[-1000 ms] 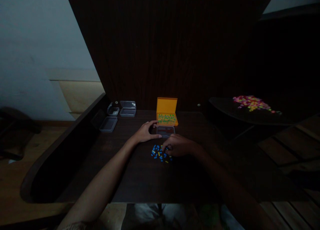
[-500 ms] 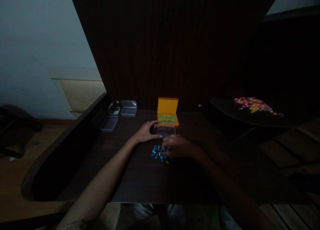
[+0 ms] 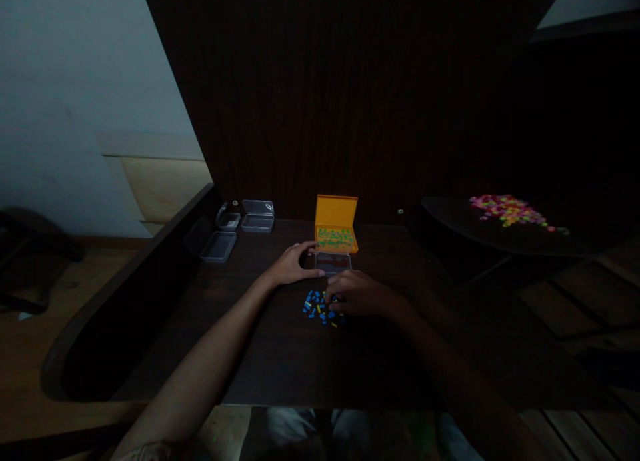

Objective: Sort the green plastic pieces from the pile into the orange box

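A small clear plastic box (image 3: 327, 264) with a few dark red pieces inside lies before me. My left hand (image 3: 293, 264) grips its left side, thumb at the near corner and fingers at the far one. Just below the box, small blue and yellow pieces (image 3: 315, 306) are scattered in a loose pile. Over the pile's right part is my right hand (image 3: 356, 293), fingers bent together in a pinch; whatever is between the fingertips is hidden. Behind the clear box stands an open orange case (image 3: 336, 211) with green pieces in its bottom half.
Several clear plastic boxes, including an open one (image 3: 258, 224) and a shallow one (image 3: 219, 246), stand at the back left of the dark table (image 3: 280, 361). On a side shelf (image 3: 450, 214) at right lies a heap of pink, red and yellow bits (image 3: 510, 211).
My right hand has shifted very slightly over the pile, fingers still bent. My left hand stays at the clear box.
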A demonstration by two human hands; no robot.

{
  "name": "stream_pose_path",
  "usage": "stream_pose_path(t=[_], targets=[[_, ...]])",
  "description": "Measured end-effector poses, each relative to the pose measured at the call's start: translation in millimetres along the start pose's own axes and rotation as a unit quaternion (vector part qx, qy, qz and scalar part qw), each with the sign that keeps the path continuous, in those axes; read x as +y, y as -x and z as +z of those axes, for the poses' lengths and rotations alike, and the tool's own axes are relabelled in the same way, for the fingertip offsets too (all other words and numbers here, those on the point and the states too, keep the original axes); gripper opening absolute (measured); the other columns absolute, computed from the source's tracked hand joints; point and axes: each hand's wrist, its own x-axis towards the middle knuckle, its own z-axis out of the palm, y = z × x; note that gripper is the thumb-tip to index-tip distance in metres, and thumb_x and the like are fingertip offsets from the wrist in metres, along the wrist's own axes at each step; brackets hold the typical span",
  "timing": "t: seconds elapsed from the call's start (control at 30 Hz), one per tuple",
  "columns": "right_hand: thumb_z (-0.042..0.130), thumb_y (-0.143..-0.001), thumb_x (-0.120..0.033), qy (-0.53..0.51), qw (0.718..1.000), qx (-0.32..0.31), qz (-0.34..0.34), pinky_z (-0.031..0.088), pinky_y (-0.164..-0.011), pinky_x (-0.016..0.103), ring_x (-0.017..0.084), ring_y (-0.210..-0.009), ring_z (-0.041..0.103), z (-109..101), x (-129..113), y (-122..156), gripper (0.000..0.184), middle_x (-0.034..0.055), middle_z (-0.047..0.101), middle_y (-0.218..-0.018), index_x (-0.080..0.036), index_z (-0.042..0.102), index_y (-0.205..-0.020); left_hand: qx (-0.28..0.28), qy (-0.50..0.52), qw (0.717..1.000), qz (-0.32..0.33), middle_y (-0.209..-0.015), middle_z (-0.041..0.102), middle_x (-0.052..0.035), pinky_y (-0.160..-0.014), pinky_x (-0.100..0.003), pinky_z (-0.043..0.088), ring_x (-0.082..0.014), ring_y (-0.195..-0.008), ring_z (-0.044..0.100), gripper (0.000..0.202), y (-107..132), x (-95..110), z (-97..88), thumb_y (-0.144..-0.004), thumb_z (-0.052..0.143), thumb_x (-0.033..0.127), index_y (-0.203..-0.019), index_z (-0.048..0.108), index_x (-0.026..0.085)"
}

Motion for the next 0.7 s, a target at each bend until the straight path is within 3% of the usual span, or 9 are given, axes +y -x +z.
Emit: stream_pose_path(t=[0.43, 0.7], targets=[[0.065, -0.085, -0.023, 0.017, 1.000, -0.002, 0.010, 0.033, -0.066, 0.025, 0.014, -0.079, 0.058, -2.9, -2.9, 0.0, 0.011, 0.0019, 0.068, -0.087, -0.022, 0.074, -0.091, -0.003, 0.005, 1.000, -0.008, -0.114, 0.065, -0.0097, -0.097, -0.041, 0.046, -0.0261, -0.106, 0.061, 0.077, 0.7, 4.4, -1.3, -0.066, 0.081, 0.046, -0.131, 0.051, 0.018], [0.065, -0.085, -0.026, 0.014, 1.000, 0.002, 0.020, 0.037, -0.074, 0.026, 0.016, -0.090, 0.061, 0.1, -2.6, -1.2, 0.012, 0.0025, 0.070, -0.093, -0.023, 0.074, -0.092, -0.003, 0.005, 1.000, 0.002, -0.113, 0.065, -0.0101, -0.096, -0.040, 0.046, -0.0257, -0.106, 0.060, 0.077, 0.4, 2.4, -0.6, -0.066, 0.081, 0.046, -0.131, 0.051, 0.017]])
